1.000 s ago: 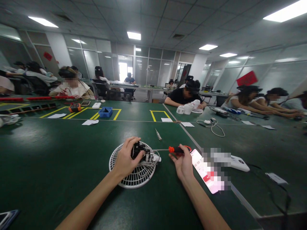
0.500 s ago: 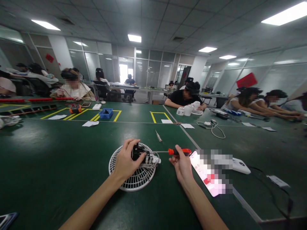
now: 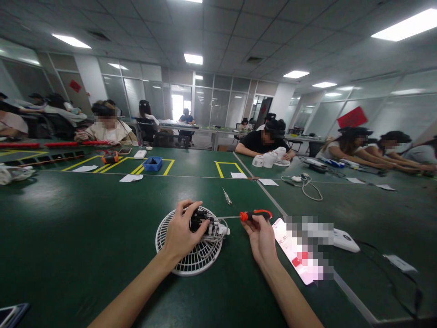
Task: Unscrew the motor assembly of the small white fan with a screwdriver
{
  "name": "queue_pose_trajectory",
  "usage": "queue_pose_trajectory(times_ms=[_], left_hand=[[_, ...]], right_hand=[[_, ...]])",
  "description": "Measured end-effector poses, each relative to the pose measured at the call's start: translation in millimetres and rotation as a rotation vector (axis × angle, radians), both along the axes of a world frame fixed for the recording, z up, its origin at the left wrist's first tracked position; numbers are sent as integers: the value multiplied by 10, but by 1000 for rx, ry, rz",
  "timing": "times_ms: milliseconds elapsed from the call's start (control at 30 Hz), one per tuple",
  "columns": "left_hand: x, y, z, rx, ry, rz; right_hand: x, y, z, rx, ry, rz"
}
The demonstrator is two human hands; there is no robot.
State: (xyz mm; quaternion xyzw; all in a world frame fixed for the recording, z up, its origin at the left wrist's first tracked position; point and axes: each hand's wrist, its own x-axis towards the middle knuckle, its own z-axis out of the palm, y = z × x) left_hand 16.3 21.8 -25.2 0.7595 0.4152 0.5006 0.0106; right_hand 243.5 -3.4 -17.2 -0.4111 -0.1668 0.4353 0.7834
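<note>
A round white fan grille (image 3: 191,265) lies flat on the green table, with a black fan motor (image 3: 198,219) and a bundle of pale wires (image 3: 215,236) on top of it. Wrapped round the motor from the left, my left hand (image 3: 182,232) grips it between thumb and fingers. My right hand (image 3: 261,237) is closed on the red and black handle of a screwdriver (image 3: 255,215). The shaft points left, nearly level, and its tip meets the motor side, where the exact contact is hidden. A smaller screwdriver with a clear handle (image 3: 227,197) lies beyond the grille.
A lit phone (image 3: 297,255) and a white device (image 3: 344,240) with a dark cable lie to the right. Farther back are a blue bin (image 3: 152,164), paper slips (image 3: 131,178) and a coiled grey cable (image 3: 312,193). Across the table a person (image 3: 262,141) leans over white parts.
The right hand's fingers have shifted on the screwdriver handle, which looks turned. My left hand stays on the motor. The whole view has moved slightly.
</note>
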Motion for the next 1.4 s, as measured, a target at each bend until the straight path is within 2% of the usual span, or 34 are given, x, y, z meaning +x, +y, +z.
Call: queue_pose_trajectory(times_ms=[233, 467, 767, 1000, 1267, 1400], left_hand=[[-3, 7, -16, 4, -30, 1], [3, 5, -20, -3, -31, 29], [-2, 14, -34, 7, -37, 27], [-10, 19, -39, 1, -41, 20], [-2, 0, -18, 9, -62, 13], [-2, 0, -16, 6, -60, 18]], right_hand=[[-39, -28, 10, -68, -98, 35], [-2, -32, 12, 37, -5, 28], [-50, -39, 38, -61, -112, 49], [-17, -39, 39, 10, 14, 46], [-47, -33, 31, -14, -108, 70], [-34, -43, 26, -49, -64, 83]])
